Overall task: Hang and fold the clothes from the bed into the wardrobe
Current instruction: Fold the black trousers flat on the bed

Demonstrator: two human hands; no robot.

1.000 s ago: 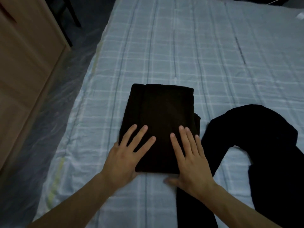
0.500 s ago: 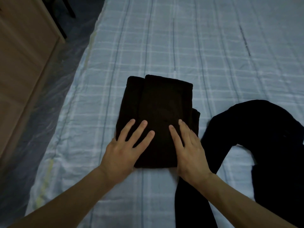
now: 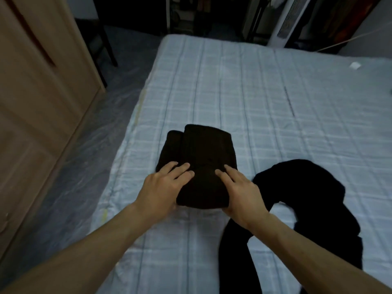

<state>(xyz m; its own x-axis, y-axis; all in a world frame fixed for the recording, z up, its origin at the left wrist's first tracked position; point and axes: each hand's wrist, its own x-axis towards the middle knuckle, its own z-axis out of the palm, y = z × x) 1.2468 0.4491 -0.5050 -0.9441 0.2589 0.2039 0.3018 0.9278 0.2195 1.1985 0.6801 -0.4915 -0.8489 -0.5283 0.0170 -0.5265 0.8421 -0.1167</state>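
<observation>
A dark brown folded garment (image 3: 203, 149) lies on the bed (image 3: 254, 92) near its left edge. My left hand (image 3: 163, 187) holds its near left corner, fingers laid on top and thumb hidden beneath. My right hand (image 3: 241, 192) holds the near right corner the same way. The garment's near edge looks slightly raised off the sheet. An unfolded black garment (image 3: 307, 187) sprawls on the bed just right of my right hand and runs down to the bottom edge. The wooden wardrobe (image 3: 38, 102) stands at the left, its doors seen edge-on.
Plastic-covered floor (image 3: 84, 166) runs between the wardrobe and the bed. A dark chair (image 3: 101, 43) stands beyond the wardrobe. A white tower appliance (image 3: 284, 22) is behind the bed. A small white item (image 3: 355, 65) lies at the bed's far right.
Both hands slid from the top of the folded garment to its near corners, thumbs going under. The camera tilted up, showing the far end of the bed and room.
</observation>
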